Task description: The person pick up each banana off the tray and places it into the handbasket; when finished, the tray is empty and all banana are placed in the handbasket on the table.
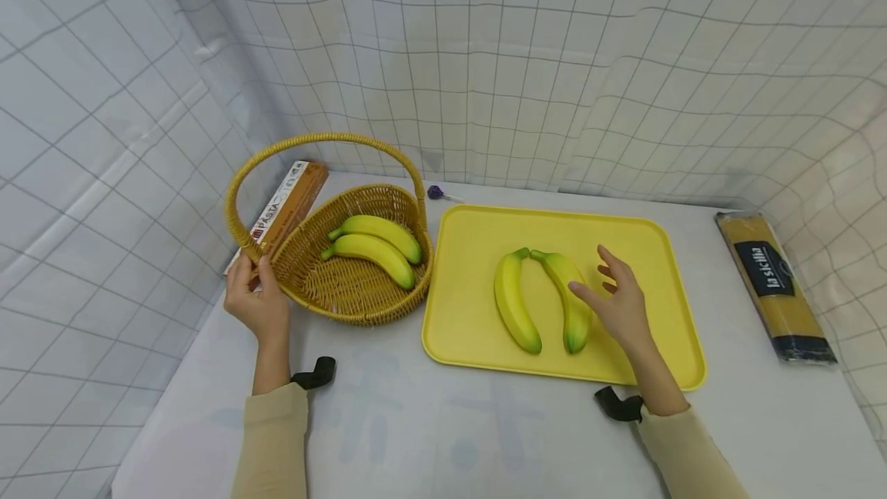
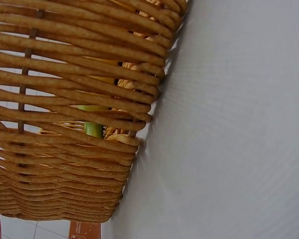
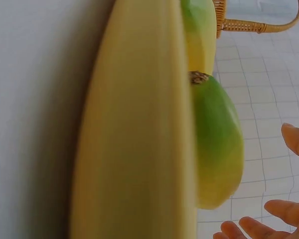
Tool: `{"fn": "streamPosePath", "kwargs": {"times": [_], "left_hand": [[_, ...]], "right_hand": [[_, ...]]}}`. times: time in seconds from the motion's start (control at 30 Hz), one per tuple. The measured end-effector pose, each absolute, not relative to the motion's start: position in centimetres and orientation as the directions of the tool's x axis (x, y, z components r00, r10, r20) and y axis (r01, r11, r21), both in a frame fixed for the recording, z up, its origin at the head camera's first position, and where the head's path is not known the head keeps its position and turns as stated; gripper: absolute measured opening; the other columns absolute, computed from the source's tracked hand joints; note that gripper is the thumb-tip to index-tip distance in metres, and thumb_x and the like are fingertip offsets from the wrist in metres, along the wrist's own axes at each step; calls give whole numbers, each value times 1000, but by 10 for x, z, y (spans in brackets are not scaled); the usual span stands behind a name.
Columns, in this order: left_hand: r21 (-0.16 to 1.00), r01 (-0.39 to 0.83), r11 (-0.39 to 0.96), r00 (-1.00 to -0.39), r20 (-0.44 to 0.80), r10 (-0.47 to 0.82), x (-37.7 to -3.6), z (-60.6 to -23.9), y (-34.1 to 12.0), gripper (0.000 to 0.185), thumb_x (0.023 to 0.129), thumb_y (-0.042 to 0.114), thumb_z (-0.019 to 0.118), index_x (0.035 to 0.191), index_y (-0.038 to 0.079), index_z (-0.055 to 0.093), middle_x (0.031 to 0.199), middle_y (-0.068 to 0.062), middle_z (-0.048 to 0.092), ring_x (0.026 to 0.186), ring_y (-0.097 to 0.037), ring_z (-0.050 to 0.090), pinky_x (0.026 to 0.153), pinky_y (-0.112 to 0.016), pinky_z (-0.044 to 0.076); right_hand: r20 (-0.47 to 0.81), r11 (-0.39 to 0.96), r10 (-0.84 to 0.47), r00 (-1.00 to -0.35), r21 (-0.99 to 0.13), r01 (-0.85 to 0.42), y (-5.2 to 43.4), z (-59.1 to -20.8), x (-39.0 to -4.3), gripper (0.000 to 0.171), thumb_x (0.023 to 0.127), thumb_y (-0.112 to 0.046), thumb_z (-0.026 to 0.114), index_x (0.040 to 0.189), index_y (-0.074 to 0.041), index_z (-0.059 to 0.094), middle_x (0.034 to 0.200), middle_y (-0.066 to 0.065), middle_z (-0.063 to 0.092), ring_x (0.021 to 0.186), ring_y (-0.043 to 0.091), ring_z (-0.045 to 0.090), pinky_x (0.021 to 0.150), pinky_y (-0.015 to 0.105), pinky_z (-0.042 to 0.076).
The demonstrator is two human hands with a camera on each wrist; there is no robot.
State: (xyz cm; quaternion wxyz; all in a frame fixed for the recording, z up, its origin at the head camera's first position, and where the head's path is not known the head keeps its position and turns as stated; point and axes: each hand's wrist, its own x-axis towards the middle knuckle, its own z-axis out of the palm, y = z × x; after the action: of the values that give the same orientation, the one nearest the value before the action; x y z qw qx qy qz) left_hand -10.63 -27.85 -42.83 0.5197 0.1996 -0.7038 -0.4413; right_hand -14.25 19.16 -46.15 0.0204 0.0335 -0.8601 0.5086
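A wicker basket (image 1: 360, 314) with a tall handle stands at the left and holds two bananas (image 1: 377, 231). My left hand (image 1: 251, 283) grips the basket where the handle meets the rim. In the left wrist view the basket wall (image 2: 65, 139) fills the left side, with a green banana tip (image 2: 93, 128) showing through the weave. On the yellow tray (image 1: 478, 229) lie two more bananas (image 1: 514, 303), stems touching. My right hand (image 1: 613, 291) hovers with fingers spread beside the right banana (image 1: 570, 291). Close up, that banana (image 3: 134, 149) fills the right wrist view, with my fingertips (image 3: 249, 226) at the corner.
A pasta box (image 1: 287, 206) lies behind the basket against the gridded curtain. A dark spaghetti packet (image 1: 776, 283) lies at the right table edge. A small purple object (image 1: 435, 192) sits behind the tray. The white table (image 1: 443, 422) stretches in front.
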Motion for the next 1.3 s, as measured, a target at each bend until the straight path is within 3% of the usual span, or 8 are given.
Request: {"fn": "streamPosePath", "kwargs": {"times": [0.37, 0.8, 1.13, 1.3], "left_hand": [[827, 196, 527, -376, 560, -738, -107, -429, -280, 24, 91, 0, 59, 112, -7, 69, 106, -22, 67, 83, 9, 52, 72, -7, 42], [815, 176, 552, -383, 573, -725, -108, -434, -283, 24, 92, -1, 59, 112, -9, 69, 106, -25, 66, 85, 10, 52, 72, -7, 43], [821, 155, 549, -389, 562, -730, -119, -462, -306, 23, 92, 6, 63, 112, 1, 73, 103, -6, 68, 85, 9, 54, 72, -8, 44], [821, 140, 553, -382, 560, -735, -116, -454, -299, 23, 92, 4, 61, 112, -2, 72, 104, -13, 68, 85, 10, 53, 72, -7, 43]], "right_hand": [[-8, 508, -76, -997, -861, -32, 190, -471, -144, 85, 90, -30, 70, 156, -6, 22, 154, 24, 29, 135, 44, 38, 110, 57, 34], [-94, 519, -79, -992, -854, 39, 190, -482, -147, 90, 88, -34, 71, 156, -8, 19, 155, 22, 30, 138, 42, 35, 113, 54, 31], [-102, 549, -86, -991, -835, 39, 186, -485, -146, 90, 89, -33, 71, 156, -3, 18, 151, 26, 33, 137, 39, 33, 115, 52, 29], [-93, 562, -88, -992, -826, 28, 185, -488, -147, 89, 89, -32, 71, 155, -1, 19, 147, 26, 35, 135, 39, 35, 114, 53, 29]]}}
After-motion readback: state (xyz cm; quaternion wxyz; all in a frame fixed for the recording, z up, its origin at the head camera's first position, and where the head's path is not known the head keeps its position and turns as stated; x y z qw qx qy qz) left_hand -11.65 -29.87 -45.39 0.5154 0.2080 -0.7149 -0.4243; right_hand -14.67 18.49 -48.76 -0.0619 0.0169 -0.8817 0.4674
